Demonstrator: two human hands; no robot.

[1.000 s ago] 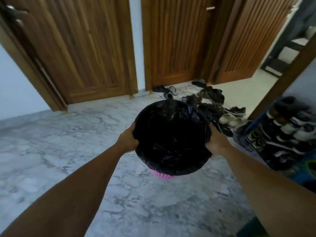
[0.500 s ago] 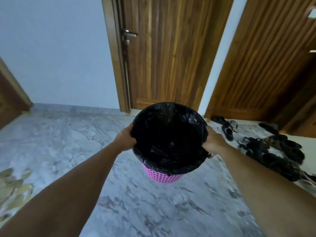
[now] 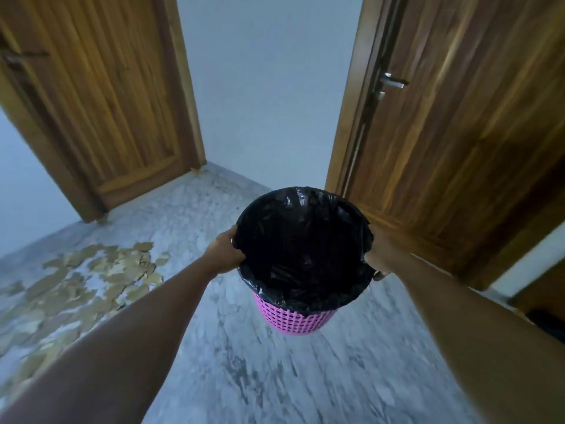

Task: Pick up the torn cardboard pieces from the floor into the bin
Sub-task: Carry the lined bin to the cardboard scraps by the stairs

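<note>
Grey-white marble floor [image 3: 263, 374], veined with darker streaks, blurred toward the near edge. Torn cardboard pieces [image 3: 88, 280] scattered directly on it across the left side, tan and flat, many overlapping or touching, thickest along the left edge and thinning toward the middle. Bare marble showing in patches between them. Far edge met by a pale wall and two wooden doors, one at the far left corner, one along the right edge. Something dark [image 3: 548, 324] lying on the floor at the right edge, too blurred to identify.
</note>
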